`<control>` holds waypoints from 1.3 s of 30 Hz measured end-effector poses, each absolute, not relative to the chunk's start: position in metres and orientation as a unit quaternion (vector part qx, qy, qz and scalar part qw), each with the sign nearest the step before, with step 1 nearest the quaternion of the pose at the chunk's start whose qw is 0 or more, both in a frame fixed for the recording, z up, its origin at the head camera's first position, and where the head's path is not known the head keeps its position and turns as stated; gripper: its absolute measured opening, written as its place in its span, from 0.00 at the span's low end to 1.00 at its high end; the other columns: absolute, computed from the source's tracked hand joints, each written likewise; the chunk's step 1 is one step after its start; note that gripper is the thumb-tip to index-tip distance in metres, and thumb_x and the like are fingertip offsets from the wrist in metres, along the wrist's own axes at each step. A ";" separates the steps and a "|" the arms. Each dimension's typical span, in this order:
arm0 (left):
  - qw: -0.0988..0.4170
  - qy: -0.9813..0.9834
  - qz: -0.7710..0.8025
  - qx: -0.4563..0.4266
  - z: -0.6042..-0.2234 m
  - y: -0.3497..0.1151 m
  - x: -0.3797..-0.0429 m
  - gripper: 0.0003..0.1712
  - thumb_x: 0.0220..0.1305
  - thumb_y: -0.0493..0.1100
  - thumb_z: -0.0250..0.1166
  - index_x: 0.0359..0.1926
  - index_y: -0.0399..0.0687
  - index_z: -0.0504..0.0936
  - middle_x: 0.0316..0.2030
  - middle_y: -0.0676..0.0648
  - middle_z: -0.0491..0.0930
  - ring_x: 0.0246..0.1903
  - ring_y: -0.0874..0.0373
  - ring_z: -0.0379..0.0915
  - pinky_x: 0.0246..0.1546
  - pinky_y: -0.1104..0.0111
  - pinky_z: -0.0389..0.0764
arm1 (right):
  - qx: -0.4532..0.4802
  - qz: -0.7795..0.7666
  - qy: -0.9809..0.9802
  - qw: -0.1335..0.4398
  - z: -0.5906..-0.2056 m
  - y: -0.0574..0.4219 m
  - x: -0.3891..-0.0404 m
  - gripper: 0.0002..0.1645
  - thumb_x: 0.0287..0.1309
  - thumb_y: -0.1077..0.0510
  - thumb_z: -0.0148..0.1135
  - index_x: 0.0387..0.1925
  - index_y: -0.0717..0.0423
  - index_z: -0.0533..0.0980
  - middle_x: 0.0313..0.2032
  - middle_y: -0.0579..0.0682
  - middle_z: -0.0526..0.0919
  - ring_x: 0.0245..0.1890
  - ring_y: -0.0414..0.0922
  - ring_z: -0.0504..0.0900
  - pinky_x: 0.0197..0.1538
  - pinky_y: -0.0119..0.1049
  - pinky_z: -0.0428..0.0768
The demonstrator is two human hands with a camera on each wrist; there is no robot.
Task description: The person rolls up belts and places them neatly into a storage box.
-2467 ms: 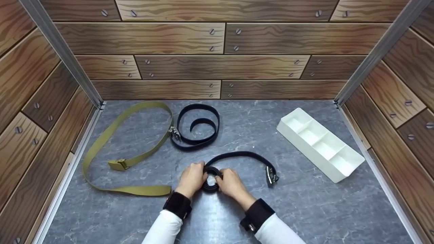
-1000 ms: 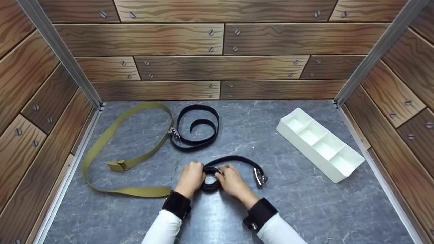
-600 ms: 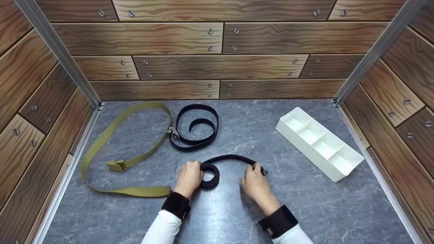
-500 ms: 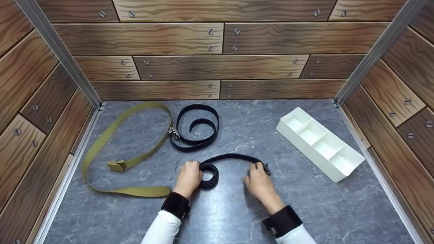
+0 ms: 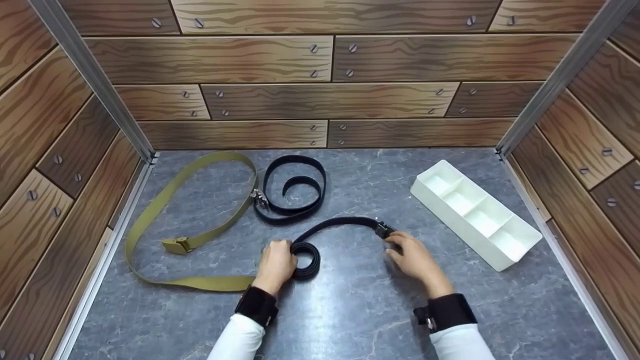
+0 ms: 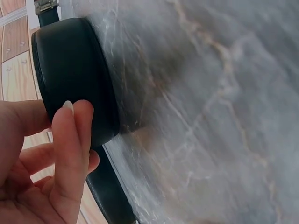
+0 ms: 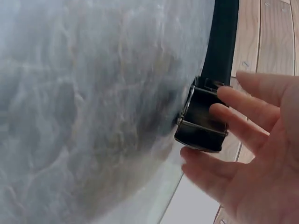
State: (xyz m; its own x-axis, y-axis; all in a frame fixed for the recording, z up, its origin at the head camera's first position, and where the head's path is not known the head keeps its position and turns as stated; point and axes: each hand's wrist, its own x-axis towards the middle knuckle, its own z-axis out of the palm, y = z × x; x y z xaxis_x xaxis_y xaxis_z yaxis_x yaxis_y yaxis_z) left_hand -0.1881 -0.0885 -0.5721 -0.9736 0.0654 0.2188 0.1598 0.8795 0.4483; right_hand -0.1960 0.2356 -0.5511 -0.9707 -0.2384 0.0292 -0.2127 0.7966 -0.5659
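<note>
A: What takes up the most room?

B: The grey marbled stone tabletop, walled by brown wood-plank panels. On it, far left, a long olive-green webbing belt lies in a wide loop. To the right sits a white plastic tray with four compartments, set on a slant. Far of centre, a dark navy belt lies loosely curled, its metal buckle just beside the olive one.

A: And the belt being handled?

B: A black webbing belt lies near centre. Its left end is wound into a tight coil standing on edge; the free length arcs away and right to a dark metal buckle.

A: How is the left hand placed?

B: The left hand comes in from the near side, white sleeve and black wrist strap behind it, and presses against the coil's left side. In the left wrist view its fingers curl over the outer wrap, thumb beneath, holding the roll.

A: And the right?

B: The right hand reaches out right of the coil, well apart from the left. Its fingers are spread and nearly straight, the tips at the buckle, gripping nothing. Whether they actually touch it I cannot tell.
</note>
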 end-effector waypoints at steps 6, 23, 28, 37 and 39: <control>0.081 -0.968 -0.231 -0.049 -0.572 -0.082 -0.186 0.07 0.45 0.33 0.66 0.29 0.34 0.80 0.28 0.37 0.77 0.27 0.37 0.79 0.28 0.52 0.79 | -0.099 -0.244 0.964 -0.050 -0.540 0.213 -0.186 0.15 0.55 0.61 0.68 0.45 0.60 0.83 0.59 0.61 0.76 0.58 0.64 0.73 0.62 0.63 0.61; 0.059 -0.963 -0.262 -0.035 -0.575 -0.073 -0.185 0.16 0.45 0.33 0.70 0.35 0.31 0.76 0.31 0.34 0.77 0.29 0.40 0.80 0.30 0.55 0.81 | -0.073 -0.492 0.854 0.149 -0.571 0.090 -0.182 0.28 0.64 0.61 0.61 0.62 0.71 0.69 0.23 0.52 0.80 0.18 0.49 0.83 0.20 0.37 0.80; 0.056 -0.967 -0.246 -0.045 -0.572 -0.078 -0.185 0.14 0.48 0.38 0.74 0.32 0.36 0.79 0.30 0.36 0.81 0.30 0.40 0.81 0.29 0.52 0.80 | -0.079 -0.462 0.876 0.115 -0.574 0.082 -0.185 0.24 0.60 0.65 0.61 0.59 0.66 0.75 0.21 0.55 0.82 0.12 0.41 0.78 0.16 0.33 0.77; 0.064 -0.973 -0.208 -0.083 -0.569 -0.077 -0.186 0.09 0.57 0.43 0.72 0.25 0.46 0.81 0.29 0.41 0.83 0.29 0.42 0.81 0.27 0.52 0.78 | -0.148 -0.380 0.908 0.093 -0.573 0.089 -0.192 0.23 0.56 0.63 0.61 0.56 0.56 0.80 0.40 0.57 0.79 0.36 0.49 0.78 0.42 0.43 0.78; 0.065 -0.974 -0.198 -0.084 -0.569 -0.075 -0.186 0.09 0.56 0.43 0.72 0.25 0.45 0.81 0.28 0.41 0.83 0.29 0.41 0.81 0.26 0.52 0.78 | -0.153 -0.371 0.911 0.094 -0.572 0.090 -0.192 0.24 0.57 0.62 0.61 0.57 0.58 0.79 0.41 0.56 0.78 0.41 0.50 0.76 0.48 0.46 0.76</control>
